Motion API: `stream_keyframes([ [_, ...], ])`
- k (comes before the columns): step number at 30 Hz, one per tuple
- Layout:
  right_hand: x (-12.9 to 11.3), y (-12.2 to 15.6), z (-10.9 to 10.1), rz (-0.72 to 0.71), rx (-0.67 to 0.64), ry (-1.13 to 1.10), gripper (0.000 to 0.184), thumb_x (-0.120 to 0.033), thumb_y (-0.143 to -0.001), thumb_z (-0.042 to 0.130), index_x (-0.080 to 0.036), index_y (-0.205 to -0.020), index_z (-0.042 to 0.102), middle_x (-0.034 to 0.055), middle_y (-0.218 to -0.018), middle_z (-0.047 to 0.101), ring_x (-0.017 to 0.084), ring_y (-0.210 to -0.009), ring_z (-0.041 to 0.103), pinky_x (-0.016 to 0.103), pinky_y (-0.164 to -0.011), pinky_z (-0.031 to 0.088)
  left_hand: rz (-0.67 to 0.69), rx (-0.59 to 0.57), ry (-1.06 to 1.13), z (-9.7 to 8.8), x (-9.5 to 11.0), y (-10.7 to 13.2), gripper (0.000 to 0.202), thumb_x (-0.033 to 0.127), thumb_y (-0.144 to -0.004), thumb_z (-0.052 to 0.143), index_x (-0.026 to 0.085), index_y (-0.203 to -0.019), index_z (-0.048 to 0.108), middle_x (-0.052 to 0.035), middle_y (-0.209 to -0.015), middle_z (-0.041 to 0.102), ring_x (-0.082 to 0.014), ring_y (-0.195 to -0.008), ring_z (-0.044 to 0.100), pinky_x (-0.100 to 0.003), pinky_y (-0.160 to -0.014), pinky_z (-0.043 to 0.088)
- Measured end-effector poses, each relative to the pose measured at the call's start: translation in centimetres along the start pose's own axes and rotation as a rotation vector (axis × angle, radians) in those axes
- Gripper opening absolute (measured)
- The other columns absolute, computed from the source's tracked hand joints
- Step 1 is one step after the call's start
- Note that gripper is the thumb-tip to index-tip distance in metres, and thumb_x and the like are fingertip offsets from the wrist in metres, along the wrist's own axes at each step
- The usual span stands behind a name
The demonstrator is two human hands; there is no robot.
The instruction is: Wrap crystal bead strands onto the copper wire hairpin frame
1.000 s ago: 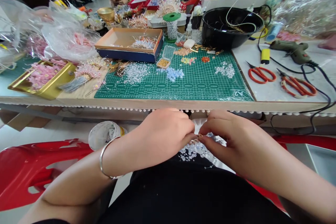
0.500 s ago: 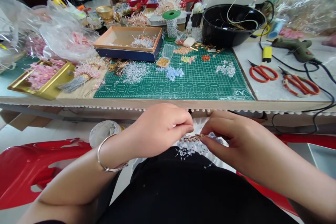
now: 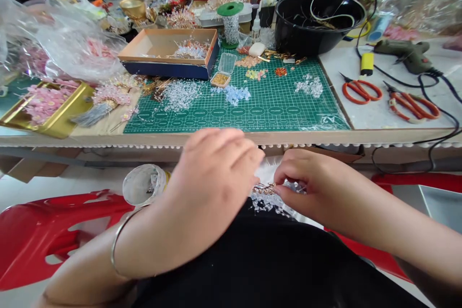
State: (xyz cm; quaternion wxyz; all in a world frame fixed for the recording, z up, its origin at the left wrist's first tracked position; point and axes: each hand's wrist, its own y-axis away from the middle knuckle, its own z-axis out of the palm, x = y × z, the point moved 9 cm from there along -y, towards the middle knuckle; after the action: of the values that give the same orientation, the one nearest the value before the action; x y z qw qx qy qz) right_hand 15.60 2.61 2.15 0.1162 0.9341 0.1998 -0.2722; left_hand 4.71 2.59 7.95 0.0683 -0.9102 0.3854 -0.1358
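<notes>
Over my lap, just below the table edge, my right hand [image 3: 306,185] pinches a small beaded ornament [image 3: 269,193] of gold wire and clear beads. My left hand [image 3: 212,173] is raised beside it, blurred, with its fingers extended toward the table edge and nothing seen in them. A silver bangle [image 3: 121,240] circles my left wrist. On the table ahead lies a green cutting mat [image 3: 274,106] with heaps of clear beads [image 3: 180,94], pale blue beads [image 3: 233,94] and a small clear box of gold beads [image 3: 222,78].
A brown tray box [image 3: 162,45], a black bowl [image 3: 317,21], a glue gun [image 3: 404,53] with cable and two orange scissors [image 3: 361,90] sit on the table. A gold tray of pink flowers [image 3: 46,106] lies left. A plastic cup [image 3: 142,185] stands by a red chair [image 3: 43,231].
My left hand has let go of the ornament and lifted toward the table edge, fingers opening. My right hand keeps its pinch. The view has tilted slightly down.
</notes>
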Motion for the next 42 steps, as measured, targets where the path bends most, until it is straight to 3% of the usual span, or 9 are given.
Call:
stream_keyframes([
  [5,0.0,-0.1,0.4,-0.020,0.001,-0.031,0.012,-0.027,-0.079,0.057,-0.023,-0.068,0.059,-0.0002,-0.072,0.055,0.013,-0.066,0.051,0.028,-0.057,0.040,0.060,-0.356,0.293,5.1,1.5,-0.4,0.025,0.030,-0.094,0.051,0.018,-0.080,0.068,-0.0011,-0.076,0.069,-0.0161,-0.074,0.064,-0.029,-0.071,0.044],
  [10,3.6,1.6,-0.7,0.160,0.052,-0.459,0.026,-0.045,-0.080,0.064,-0.030,-0.100,0.062,0.0014,-0.095,0.062,0.015,-0.077,0.059,0.027,-0.064,0.051,-0.100,-0.278,0.607,6.3,-0.8,-0.5,0.017,0.028,-0.091,0.057,0.021,-0.085,0.071,0.0030,-0.083,0.073,-0.0125,-0.080,0.065,-0.023,-0.072,0.043],
  [16,6.4,3.8,-1.4,0.170,0.117,-0.954,0.035,-0.037,-0.084,0.062,-0.033,-0.118,0.054,0.0053,-0.124,0.056,0.024,-0.113,0.056,0.035,-0.084,0.056,-0.204,-0.130,0.726,5.1,-2.2,0.3,0.012,0.019,-0.087,0.060,0.020,-0.083,0.071,0.0031,-0.078,0.071,-0.0095,-0.071,0.063,-0.019,-0.067,0.044],
  [22,5.6,4.3,0.0,0.279,0.007,-0.502,0.029,-0.042,-0.081,0.064,-0.030,-0.106,0.056,-0.0011,-0.094,0.062,0.013,-0.078,0.059,0.025,-0.069,0.052,-0.206,-0.089,0.694,4.7,-1.9,0.4,0.012,0.021,-0.088,0.059,0.020,-0.084,0.070,0.0016,-0.076,0.069,-0.0105,-0.070,0.062,-0.022,-0.066,0.044],
  [25,4.5,4.3,-1.2,0.262,0.094,-0.242,0.014,-0.034,-0.081,0.061,-0.028,-0.093,0.056,-0.0033,-0.076,0.057,0.011,-0.065,0.054,0.025,-0.056,0.046,-0.204,-0.117,0.675,5.0,-1.5,0.3,0.014,0.022,-0.089,0.058,0.020,-0.084,0.070,0.0017,-0.076,0.069,-0.0104,-0.070,0.061,-0.022,-0.067,0.044],
  [30,-1.8,5.0,-5.5,-0.171,0.407,0.183,0.008,-0.018,-0.082,0.055,-0.021,-0.088,0.056,0.0043,-0.090,0.058,0.017,-0.081,0.055,0.032,-0.072,0.046,-0.165,-0.205,0.654,5.9,-0.6,0.3,0.017,0.026,-0.091,0.055,0.020,-0.088,0.071,0.0014,-0.083,0.071,-0.0119,-0.078,0.063,-0.023,-0.071,0.043],
  [34,-5.3,4.8,-6.5,-0.381,0.413,0.306,0.013,-0.013,-0.083,0.054,-0.018,-0.094,0.059,0.0090,-0.101,0.060,0.019,-0.091,0.057,0.034,-0.080,0.046,-0.136,-0.201,0.686,5.8,0.0,0.0,0.016,0.022,-0.090,0.055,0.020,-0.087,0.071,0.0027,-0.084,0.072,-0.0108,-0.081,0.062,-0.021,-0.072,0.043],
  [37,-4.7,3.4,-7.1,-0.363,0.399,0.142,0.014,-0.018,-0.084,0.058,-0.022,-0.097,0.058,0.0037,-0.096,0.064,0.015,-0.085,0.061,0.029,-0.076,0.050,-0.155,-0.160,0.743,5.3,-0.2,-0.1,0.016,0.021,-0.089,0.056,0.019,-0.085,0.071,0.0027,-0.083,0.072,-0.0098,-0.080,0.062,-0.020,-0.073,0.043],
  [42,0.8,0.3,-4.9,-0.226,0.180,-0.866,0.059,-0.057,-0.074,0.067,-0.034,-0.124,0.046,0.0021,-0.104,0.063,0.020,-0.093,0.064,0.031,-0.074,0.055,-0.256,-0.082,0.813,4.5,-1.7,0.5,0.013,0.024,-0.088,0.060,0.019,-0.084,0.071,0.0016,-0.079,0.069,-0.0104,-0.074,0.061,-0.021,-0.071,0.044],
])
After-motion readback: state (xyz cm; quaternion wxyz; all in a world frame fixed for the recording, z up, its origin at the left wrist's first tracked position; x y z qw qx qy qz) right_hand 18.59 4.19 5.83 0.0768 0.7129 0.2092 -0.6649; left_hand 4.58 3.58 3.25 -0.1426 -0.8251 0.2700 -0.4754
